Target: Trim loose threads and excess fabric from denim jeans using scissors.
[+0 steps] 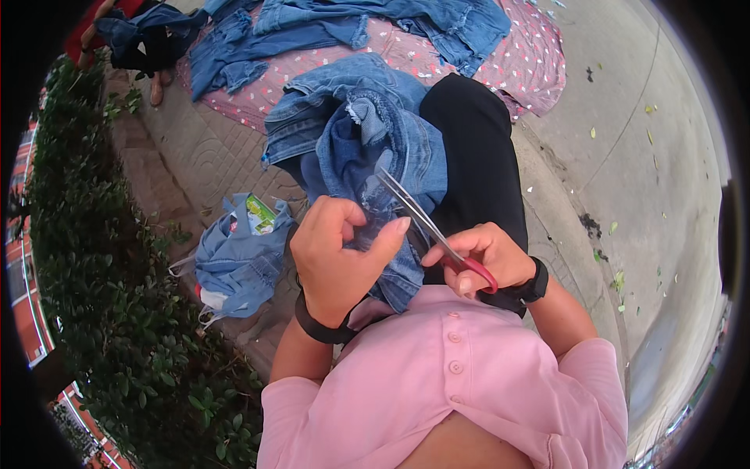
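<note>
A bundled pair of blue denim jeans [418, 148] with frayed, whitish edges lies across my lap, over the black trousers. My right hand [488, 262] grips red-handled scissors [412, 205], fingers at the handle loops. Their metal blades point up and left over the denim, tips close to a small light-blue flap. Across from them, my left hand [332, 254] hovers at the near side of the denim. Its thumb reaches toward the blades, apart from the curled fingers, and nothing shows between them. Whether its hidden fingertips touch the cloth I cannot tell.
A light-blue denim bag [242, 258] with a green packet sits on the paving to the left, beside a leafy hedge [117, 297]. Ahead, more jeans [328, 31] lie on a pink patterned cloth [539, 62]. Another person [156, 39] is at the far left, holding denim.
</note>
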Action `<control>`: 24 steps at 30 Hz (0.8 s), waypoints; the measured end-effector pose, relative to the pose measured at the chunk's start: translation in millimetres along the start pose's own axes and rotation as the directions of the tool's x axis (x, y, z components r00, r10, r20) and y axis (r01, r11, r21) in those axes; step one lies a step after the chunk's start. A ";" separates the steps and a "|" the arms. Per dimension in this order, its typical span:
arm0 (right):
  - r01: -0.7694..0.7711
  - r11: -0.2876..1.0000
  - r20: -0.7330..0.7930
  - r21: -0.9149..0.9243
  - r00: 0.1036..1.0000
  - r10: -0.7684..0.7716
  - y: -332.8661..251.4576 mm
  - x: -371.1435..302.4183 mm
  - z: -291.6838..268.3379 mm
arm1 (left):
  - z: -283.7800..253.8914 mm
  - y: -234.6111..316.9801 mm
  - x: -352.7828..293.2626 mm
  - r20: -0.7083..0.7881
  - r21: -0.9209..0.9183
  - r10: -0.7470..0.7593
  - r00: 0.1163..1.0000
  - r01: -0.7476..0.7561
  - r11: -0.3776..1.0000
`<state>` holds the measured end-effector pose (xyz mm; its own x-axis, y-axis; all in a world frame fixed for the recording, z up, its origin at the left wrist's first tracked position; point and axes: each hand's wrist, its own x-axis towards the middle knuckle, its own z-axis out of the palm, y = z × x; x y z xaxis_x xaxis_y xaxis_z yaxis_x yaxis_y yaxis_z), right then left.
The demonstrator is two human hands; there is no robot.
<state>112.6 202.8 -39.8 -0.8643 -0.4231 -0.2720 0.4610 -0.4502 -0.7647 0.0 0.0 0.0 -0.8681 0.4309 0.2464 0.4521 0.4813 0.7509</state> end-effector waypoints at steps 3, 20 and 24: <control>-0.015 1.000 -0.006 0.024 1.000 0.015 -0.4 2.2 2.3 | 2.9 4.0 2.3 -0.059 0.118 -0.010 0.998 0.017 0.993; 0.032 0.999 -0.009 0.033 0.999 -0.032 4.2 5.7 5.3 | 3.8 5.9 4.9 -0.097 0.312 0.157 0.983 -0.120 0.942; 0.016 1.000 -0.007 0.020 1.000 -0.016 4.2 4.7 4.4 | 2.7 3.0 2.1 -0.104 0.256 0.123 0.987 -0.093 0.962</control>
<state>111.4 195.4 -41.7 -0.8729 -0.4105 -0.2637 0.4511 -0.4729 -0.7569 0.1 4.4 1.1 -0.8226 0.4047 0.3993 0.5679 0.6184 0.5432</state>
